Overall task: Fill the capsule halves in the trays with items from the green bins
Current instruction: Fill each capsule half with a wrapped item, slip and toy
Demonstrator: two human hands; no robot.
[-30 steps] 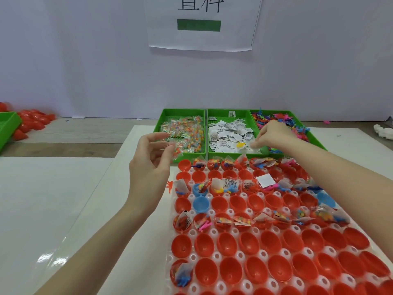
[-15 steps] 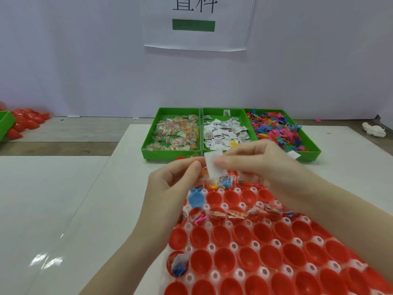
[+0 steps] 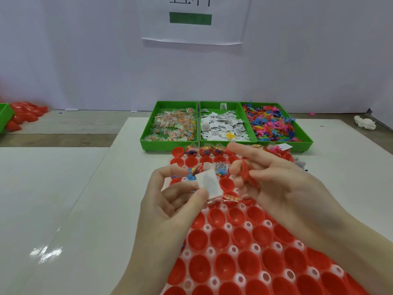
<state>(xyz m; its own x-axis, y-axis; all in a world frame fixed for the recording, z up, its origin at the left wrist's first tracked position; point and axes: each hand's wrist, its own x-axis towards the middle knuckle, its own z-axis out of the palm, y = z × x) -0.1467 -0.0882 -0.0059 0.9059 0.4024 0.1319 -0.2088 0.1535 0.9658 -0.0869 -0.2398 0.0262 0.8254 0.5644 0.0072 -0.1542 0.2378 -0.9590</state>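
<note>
Desk: glossy white sheet-covered desk (image 3: 63,209), light glare near the lower left; a seam runs between two white panels on the left.
Bare strip: grey-brown wooden-looking surface (image 3: 63,128) between the white sheets and the wall.
Wall: plain pale lilac-white wall (image 3: 85,50) behind everything.
Notice: white paper sheet with black characters and a green bar (image 3: 191,20), fixed to the wall, top cut off by the frame.
Left bin: green plastic bin of clear packets with coloured pieces (image 3: 146,133), far side of the desk.
Middle bin: green plastic bin of white printed paper sachets (image 3: 231,104), touching the left bin.
Right bin: green plastic bin of small pink, blue and orange plastic figures (image 3: 306,135), touching the middle bin.
Tray: white moulded plastic tray of red plastic capsule halves (image 3: 234,250), just in front of the bins; far rows partly filled with packets, near rows bare red cups.
Left hand (image 3: 170,201): over the tray, thumb and fingers pinching a small white paper sachet (image 3: 208,184).
Right hand (image 3: 282,184): over the tray just beside the left, index finger extended, other fingers curled round a red capsule half (image 3: 246,173).
Far left: heap of loose red capsule halves (image 3: 23,113) beside the corner of another green bin (image 3: 5,118).
Far right: small white crumpled object (image 3: 364,122), kind unclear.
</note>
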